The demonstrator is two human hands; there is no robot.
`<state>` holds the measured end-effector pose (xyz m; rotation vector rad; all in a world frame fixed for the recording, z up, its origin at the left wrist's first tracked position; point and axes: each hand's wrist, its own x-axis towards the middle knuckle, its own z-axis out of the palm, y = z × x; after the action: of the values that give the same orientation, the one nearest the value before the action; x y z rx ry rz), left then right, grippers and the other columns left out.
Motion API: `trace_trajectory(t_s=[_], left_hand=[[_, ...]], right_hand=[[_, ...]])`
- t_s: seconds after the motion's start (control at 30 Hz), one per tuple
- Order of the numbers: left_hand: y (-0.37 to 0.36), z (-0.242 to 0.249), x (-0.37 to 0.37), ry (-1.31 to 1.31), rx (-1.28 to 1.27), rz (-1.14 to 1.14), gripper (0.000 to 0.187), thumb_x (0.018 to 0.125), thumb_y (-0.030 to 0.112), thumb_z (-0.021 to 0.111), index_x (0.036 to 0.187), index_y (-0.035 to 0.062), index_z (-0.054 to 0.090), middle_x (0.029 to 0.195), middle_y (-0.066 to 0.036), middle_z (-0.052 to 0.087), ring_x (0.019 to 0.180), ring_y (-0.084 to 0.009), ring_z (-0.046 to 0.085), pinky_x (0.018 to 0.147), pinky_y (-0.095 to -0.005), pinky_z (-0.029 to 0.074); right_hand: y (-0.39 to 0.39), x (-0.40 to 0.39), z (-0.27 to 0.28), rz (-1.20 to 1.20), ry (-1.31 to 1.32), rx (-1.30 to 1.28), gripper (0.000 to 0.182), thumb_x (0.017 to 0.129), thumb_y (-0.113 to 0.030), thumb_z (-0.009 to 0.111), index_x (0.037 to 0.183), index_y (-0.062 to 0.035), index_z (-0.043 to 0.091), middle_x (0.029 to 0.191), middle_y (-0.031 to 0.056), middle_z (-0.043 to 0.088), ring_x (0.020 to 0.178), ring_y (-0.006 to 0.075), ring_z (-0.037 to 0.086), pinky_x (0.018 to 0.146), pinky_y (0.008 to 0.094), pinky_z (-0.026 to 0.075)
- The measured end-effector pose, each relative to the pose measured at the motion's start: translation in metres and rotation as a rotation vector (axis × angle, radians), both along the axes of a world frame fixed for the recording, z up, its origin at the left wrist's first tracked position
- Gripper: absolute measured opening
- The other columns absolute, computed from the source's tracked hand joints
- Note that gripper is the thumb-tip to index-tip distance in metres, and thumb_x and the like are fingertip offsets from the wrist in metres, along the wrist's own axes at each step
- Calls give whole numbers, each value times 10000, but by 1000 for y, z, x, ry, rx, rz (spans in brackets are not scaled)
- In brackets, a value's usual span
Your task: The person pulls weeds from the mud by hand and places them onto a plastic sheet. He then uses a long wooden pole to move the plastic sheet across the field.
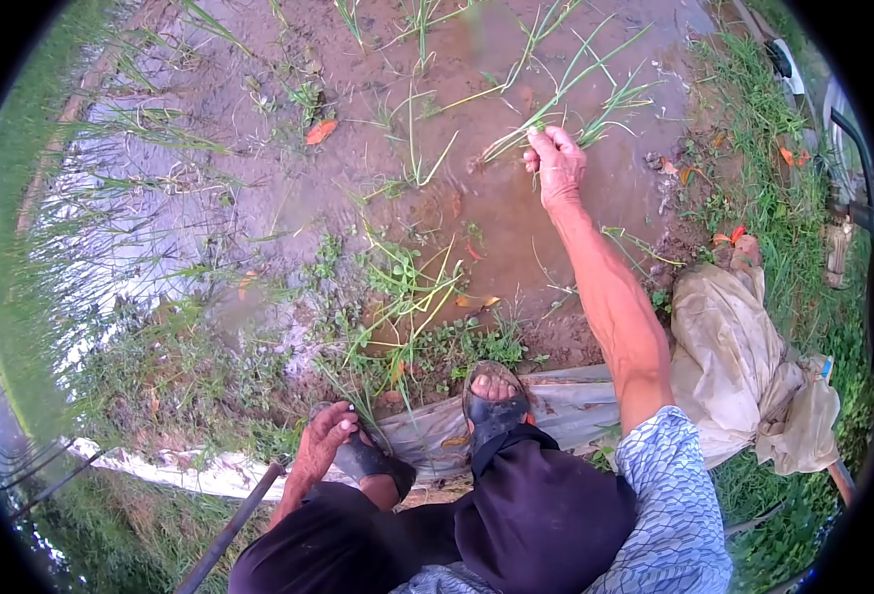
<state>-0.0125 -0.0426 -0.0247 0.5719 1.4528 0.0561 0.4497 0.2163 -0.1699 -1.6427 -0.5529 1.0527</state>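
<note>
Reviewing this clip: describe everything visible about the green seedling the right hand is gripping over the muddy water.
The seedling is a thin bunch of long, narrow green blades, pale towards the base. The right hand, arm stretched forward, is closed around its lower stems. The blades fan up and to the right, tilted rather than upright, and one pale stem trails left to the brown water. Whether its roots sit in the mud cannot be told. Similar shoots stand close around it.
</note>
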Motion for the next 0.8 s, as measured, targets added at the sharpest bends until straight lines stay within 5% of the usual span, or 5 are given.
trace_trajectory(t_s=[0.07,0.3,0.47,0.63,0.8], left_hand=[[-3,0,-1,5,-10,10,598,926,349,633,1366,-9,445,1187,-118,617,1084,-198,578,941,-324,461],[-1,2,1,29,-8,-2,557,939,304,614,1365,-14,448,1180,-115,624,1080,-188,577,937,-323,462],[2,3,5,31,-22,-34,549,936,284,612,1365,-16,449,1190,-119,623,1082,-191,577,935,-318,463],[1,2,6,40,-13,-43,536,937,276,609,1360,-16,455,1184,-124,626,1062,-195,589,939,-318,462],[2,3,6,41,24,-43,530,937,276,612,1353,-16,461,1177,-126,633,1041,-198,606,917,-314,467]], right_hand=[[0,21,1,-133,-64,16,230,843,-193,689,950,4,639,677,46,609,523,104,568,453,245,446],[-7,38,11,278,-170,-71,169,867,-119,616,972,12,640,761,48,639,621,86,623,470,230,466],[-16,50,-13,352,-347,-563,271,793,-220,678,931,8,625,731,115,652,651,157,659,545,307,514],[2,23,-16,288,-682,-210,336,788,-309,690,869,10,627,665,119,621,619,199,620,606,368,490],[14,2,7,768,-194,-214,309,844,-301,694,800,-7,611,567,39,536,489,109,533,467,332,418]])
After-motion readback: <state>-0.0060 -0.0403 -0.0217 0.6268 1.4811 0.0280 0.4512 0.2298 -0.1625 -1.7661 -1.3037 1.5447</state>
